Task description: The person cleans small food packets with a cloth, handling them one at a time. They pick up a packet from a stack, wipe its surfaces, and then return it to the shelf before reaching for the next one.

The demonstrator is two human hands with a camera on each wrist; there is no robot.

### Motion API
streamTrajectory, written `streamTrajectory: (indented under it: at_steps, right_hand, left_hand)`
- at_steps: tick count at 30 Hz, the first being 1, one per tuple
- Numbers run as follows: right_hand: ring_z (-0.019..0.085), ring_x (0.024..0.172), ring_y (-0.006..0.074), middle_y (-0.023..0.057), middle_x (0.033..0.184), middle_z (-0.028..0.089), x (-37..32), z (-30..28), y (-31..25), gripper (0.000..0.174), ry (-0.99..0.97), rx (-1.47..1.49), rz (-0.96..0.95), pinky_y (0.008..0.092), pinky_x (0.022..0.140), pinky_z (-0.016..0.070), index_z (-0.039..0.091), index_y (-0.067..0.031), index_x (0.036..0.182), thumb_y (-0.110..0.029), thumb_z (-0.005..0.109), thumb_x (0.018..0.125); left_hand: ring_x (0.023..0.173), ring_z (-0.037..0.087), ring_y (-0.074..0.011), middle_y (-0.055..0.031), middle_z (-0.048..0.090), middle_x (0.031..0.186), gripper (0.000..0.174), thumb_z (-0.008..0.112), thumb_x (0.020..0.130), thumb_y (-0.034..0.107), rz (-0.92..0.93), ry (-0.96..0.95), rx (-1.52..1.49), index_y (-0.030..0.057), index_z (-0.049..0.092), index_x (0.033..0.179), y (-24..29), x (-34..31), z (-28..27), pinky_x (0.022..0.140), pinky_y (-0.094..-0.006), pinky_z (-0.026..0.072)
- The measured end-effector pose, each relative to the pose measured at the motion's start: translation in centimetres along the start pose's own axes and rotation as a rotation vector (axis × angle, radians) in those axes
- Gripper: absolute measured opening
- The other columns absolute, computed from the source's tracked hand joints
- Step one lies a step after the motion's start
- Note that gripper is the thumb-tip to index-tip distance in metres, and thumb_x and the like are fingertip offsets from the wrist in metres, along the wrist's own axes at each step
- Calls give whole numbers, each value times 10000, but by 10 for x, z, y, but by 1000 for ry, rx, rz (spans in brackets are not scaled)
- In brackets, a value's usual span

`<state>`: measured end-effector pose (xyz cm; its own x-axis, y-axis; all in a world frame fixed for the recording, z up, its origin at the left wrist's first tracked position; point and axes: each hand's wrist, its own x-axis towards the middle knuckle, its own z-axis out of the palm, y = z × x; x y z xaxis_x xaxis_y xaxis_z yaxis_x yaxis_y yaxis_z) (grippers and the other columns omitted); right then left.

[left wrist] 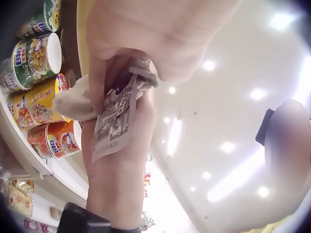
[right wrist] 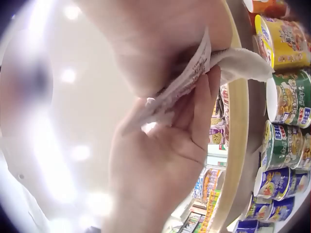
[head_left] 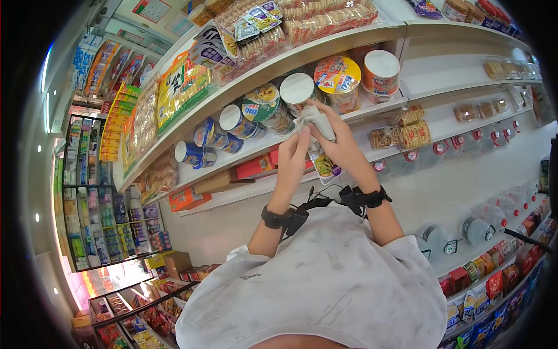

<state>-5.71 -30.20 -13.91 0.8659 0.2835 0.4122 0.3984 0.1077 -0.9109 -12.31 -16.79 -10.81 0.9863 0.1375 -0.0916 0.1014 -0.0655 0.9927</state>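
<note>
Both hands meet in front of the shelf of noodle cups, working on a crumpled white cloth and a small printed snack packet. My right hand grips the cloth, its thumb on the folds. My left hand pinches the packet right beside it, fingertips at the cloth. In the left wrist view the packet's printed back hangs between the hands, its upper end hidden by fingers. From the right wrist, the cloth sticks out past the fingers toward the cups.
Several instant noodle cups line the shelf ahead, with bagged snacks and more packets on the shelf above. Bundled biscuits and large water bottles are to the right. Red boxes lie below the cups.
</note>
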Motion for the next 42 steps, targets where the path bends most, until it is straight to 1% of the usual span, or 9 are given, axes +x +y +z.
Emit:
streamTrajectory:
  at_steps: [2,7,10,14,20,24,34,39,42]
  right_hand:
    - [545,1250,309,197,1356,547,-3,0,2,473,-20,-124,-86,368,1013,431,506,0,1341,-140,650,913]
    - [602,1086,172,112,1200,642,-13,36,-30,419,39,163,207,312,914,477,560,12,1286,-139,671,912]
    - [583,1055,117,78,1169,641,-16,71,-44,433,-134,269,333,289,886,482,555,5,1293,-144,689,908]
    - [567,1004,94,48,1113,636,-19,134,-62,430,-258,469,410,271,870,473,553,-6,1280,-138,706,900]
    - [559,905,74,24,984,642,-18,217,-76,341,-346,139,184,264,787,464,594,-16,1196,-145,710,903]
    - [584,829,91,38,901,671,-35,267,-75,258,-218,115,327,272,757,474,639,4,1099,-154,706,907]
    - [605,847,89,40,952,686,-41,318,-78,254,-251,-88,352,271,768,494,650,-15,1099,-154,717,897]
    - [612,832,78,28,955,693,-30,310,-69,330,-62,-153,529,246,738,493,661,2,1108,-224,746,883]
    - [613,861,88,33,976,691,-15,302,-64,348,-79,-183,386,250,756,489,650,8,1108,-223,756,870]
  left_hand:
    - [705,424,-10,58,552,820,334,568,1004,284,17,-8,-59,-29,670,1063,-4,-2,-6,585,-191,307]
    - [850,485,-56,-18,564,968,209,700,910,105,242,117,-138,-77,676,1011,13,-12,-27,713,-216,380]
    - [850,488,-68,-13,556,949,170,725,886,94,567,414,363,-60,693,949,11,-22,-71,718,-216,383]
    - [826,478,-77,-15,557,935,163,699,913,106,504,455,58,-55,676,897,24,-48,-127,688,-215,369]
    - [801,469,-20,34,590,894,204,615,988,183,402,575,-194,-5,642,912,16,-66,-200,712,-196,387]
    - [832,476,-52,4,553,910,243,643,967,176,307,578,-362,-56,662,897,5,-69,-238,748,-207,370]
    - [760,588,-23,2,669,882,203,641,969,179,264,562,-798,-13,659,1036,-13,-73,-303,665,-205,479]
    - [836,623,-71,-38,660,918,230,687,914,63,296,414,-500,-52,643,1108,-28,-78,-322,716,-213,498]
    - [765,604,-47,-15,629,839,258,713,886,49,259,258,-334,-63,635,1104,-40,-77,-321,621,-183,469]
